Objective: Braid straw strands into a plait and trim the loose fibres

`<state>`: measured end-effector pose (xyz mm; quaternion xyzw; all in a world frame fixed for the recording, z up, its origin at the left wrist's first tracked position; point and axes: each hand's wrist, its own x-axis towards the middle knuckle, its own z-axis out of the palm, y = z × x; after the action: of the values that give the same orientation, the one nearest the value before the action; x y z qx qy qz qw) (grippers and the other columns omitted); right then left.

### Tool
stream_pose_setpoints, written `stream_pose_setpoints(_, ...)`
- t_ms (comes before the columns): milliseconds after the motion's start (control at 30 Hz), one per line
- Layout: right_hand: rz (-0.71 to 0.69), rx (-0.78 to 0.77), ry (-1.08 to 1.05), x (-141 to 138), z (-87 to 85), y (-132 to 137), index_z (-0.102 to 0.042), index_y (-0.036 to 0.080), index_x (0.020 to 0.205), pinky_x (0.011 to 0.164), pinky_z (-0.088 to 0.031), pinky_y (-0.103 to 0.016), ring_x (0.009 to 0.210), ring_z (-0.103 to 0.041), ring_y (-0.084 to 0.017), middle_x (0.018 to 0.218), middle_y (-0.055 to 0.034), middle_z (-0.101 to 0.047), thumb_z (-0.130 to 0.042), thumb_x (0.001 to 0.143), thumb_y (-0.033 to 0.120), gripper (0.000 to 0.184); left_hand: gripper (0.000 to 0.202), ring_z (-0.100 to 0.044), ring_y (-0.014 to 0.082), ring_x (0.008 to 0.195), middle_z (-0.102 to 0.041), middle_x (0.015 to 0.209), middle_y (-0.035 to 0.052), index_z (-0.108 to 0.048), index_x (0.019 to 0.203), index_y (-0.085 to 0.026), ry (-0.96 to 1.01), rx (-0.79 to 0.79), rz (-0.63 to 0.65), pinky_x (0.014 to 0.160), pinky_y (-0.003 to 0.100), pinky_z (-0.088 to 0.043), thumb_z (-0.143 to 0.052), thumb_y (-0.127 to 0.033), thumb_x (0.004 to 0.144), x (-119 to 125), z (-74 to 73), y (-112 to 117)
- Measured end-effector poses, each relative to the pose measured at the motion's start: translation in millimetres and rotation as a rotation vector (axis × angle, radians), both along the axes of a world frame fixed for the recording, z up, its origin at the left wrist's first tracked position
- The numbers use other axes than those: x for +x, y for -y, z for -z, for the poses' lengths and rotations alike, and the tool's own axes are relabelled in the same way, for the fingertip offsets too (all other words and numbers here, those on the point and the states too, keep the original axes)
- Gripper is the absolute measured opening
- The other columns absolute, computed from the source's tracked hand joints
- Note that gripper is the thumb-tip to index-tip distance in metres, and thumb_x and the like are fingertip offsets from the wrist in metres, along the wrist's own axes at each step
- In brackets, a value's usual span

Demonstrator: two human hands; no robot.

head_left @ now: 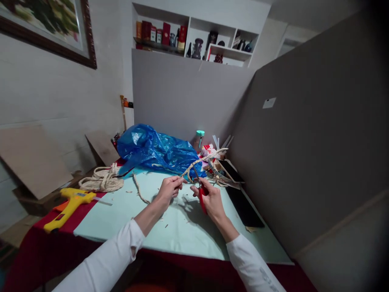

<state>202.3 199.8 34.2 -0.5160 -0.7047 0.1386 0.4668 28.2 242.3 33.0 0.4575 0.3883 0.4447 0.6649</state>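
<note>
My left hand [170,190] pinches one end of a braided rope [194,163] above the middle of the table. From those fingers the rope slants up and to the right, past the tip of the scissors. Red-handled scissors [202,198] are gripped in my right hand [212,200], blades pointing up and away from me beside the rope. Whether the blades touch the rope I cannot tell. A short loose piece of rope [139,190] lies on the pale green sheet [121,227] to the left of my left hand.
A yellow glue gun [68,207] and a coiled rope bundle [105,180] lie at the left. Behind my hands sits a crumpled blue plastic bag [164,148]. A black flat slab [244,207] and a phone-like device [231,170] are at the right, beside a grey partition [304,134].
</note>
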Motion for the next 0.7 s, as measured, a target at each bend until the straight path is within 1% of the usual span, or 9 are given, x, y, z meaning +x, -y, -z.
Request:
stream_pose_setpoints(133, -0.027, -0.016, 0.038, 4, -15.9, 6, -0.068, 0.017, 0.099, 0.057, -0.046, -0.024, 0.054, -0.059, -0.015, 0.062, 0.0001, -0.068, -0.061, 0.090, 0.045, 0.030, 0.035, -0.066, 0.0232, 0.102, -0.064, 0.123, 0.0102, -0.060, 0.125, -0.016, 0.038, 0.022, 0.052, 0.085, 0.044, -0.058, -0.062, -0.034, 0.095, -9, -13.6, 7)
stream_pose_setpoints(200, -0.045, -0.004, 0.075, 10, -24.0, 5, -0.068, 0.017, 0.097, 0.053, -0.041, -0.023, 0.050, -0.051, -0.013, 0.057, 0.0024, -0.062, -0.063, 0.088, 0.044, 0.029, 0.028, -0.066, 0.0164, 0.081, -0.067, 0.105, 0.0064, -0.062, 0.116, -0.015, 0.072, 0.043, 0.060, 0.069, 0.033, -0.058, -0.061, -0.034, 0.096, -14, -23.4, 11)
stream_pose_setpoints(233, -0.055, 0.006, 0.094, 13, -27.8, 3, -0.068, 0.017, 0.096, 0.052, -0.039, -0.023, 0.049, -0.047, -0.012, 0.055, 0.0037, -0.058, -0.065, 0.087, 0.044, 0.028, 0.023, -0.059, 0.0102, 0.062, -0.066, 0.088, 0.0023, -0.064, 0.110, -0.013, 0.094, 0.059, 0.051, 0.055, 0.024, -0.051, -0.061, -0.031, 0.096, -16, -28.6, 13)
stream_pose_setpoints(267, -0.066, 0.021, 0.114, 16, -31.4, 0, -0.067, 0.017, 0.095, 0.051, -0.037, -0.022, 0.048, -0.043, -0.011, 0.055, 0.0048, -0.054, -0.067, 0.085, 0.043, 0.028, 0.021, -0.045, 0.0047, 0.047, -0.062, 0.073, -0.0003, -0.065, 0.107, -0.011, 0.117, 0.075, 0.037, 0.046, 0.017, -0.039, -0.061, -0.027, 0.095, -16, -33.8, 16)
stream_pose_setpoints(300, -0.076, 0.037, 0.133, 19, -34.7, -3, -0.067, 0.017, 0.095, 0.052, -0.035, -0.022, 0.049, -0.041, -0.010, 0.055, 0.0055, -0.052, -0.069, 0.084, 0.041, 0.027, 0.020, -0.034, 0.0017, 0.041, -0.060, 0.067, -0.0014, -0.064, 0.105, -0.010, 0.139, 0.089, 0.022, 0.042, 0.015, -0.030, -0.062, -0.025, 0.093, -17, -38.8, 18)
stream_pose_setpoints(367, -0.094, 0.073, 0.161, 24, -40.8, -10, -0.067, 0.018, 0.095, 0.053, -0.035, -0.022, 0.050, -0.040, -0.009, 0.057, 0.0059, -0.050, -0.071, 0.082, 0.038, 0.025, 0.022, -0.029, 0.0006, 0.041, -0.064, 0.068, 0.0006, -0.062, 0.107, -0.012, 0.172, 0.107, -0.013, 0.042, 0.015, -0.023, -0.065, -0.025, 0.090, -15, -47.3, 22)
stream_pose_setpoints(467, -0.091, 0.181, 0.269, 29, -48.2, -19, -0.065, 0.017, 0.101, 0.055, -0.035, -0.023, 0.051, -0.044, -0.010, 0.061, 0.0050, -0.053, -0.069, 0.083, 0.034, 0.025, 0.021, -0.031, 0.0008, 0.043, -0.067, 0.071, 0.0030, -0.059, 0.104, -0.014, 0.192, 0.106, -0.052, 0.044, 0.015, -0.024, -0.067, -0.025, 0.088, -9, -55.3, 23)
stream_pose_setpoints(567, -0.061, 0.287, 0.412, 34, -51.6, -24, -0.060, 0.015, 0.107, 0.056, -0.037, -0.025, 0.055, -0.052, -0.013, 0.068, 0.0017, -0.060, -0.067, 0.085, 0.036, 0.032, 0.017, -0.033, 0.0009, 0.045, -0.067, 0.074, 0.0029, -0.063, 0.099, -0.013, 0.198, 0.097, -0.085, 0.045, 0.015, -0.026, -0.070, -0.022, 0.086, -4, -58.6, 20)
stream_pose_setpoints(700, -0.022, 0.323, 0.522, 41, -47.5, -23, -0.057, 0.015, 0.108, 0.058, -0.039, -0.028, 0.060, -0.058, -0.017, 0.071, -0.0013, -0.062, -0.063, 0.086, 0.041, 0.034, 0.011, -0.042, 0.0031, 0.053, -0.065, 0.077, 0.0019, -0.071, 0.094, -0.012, 0.201, 0.081, -0.110, 0.051, 0.014, -0.035, -0.071, -0.020, 0.086, 0, -58.4, 17)
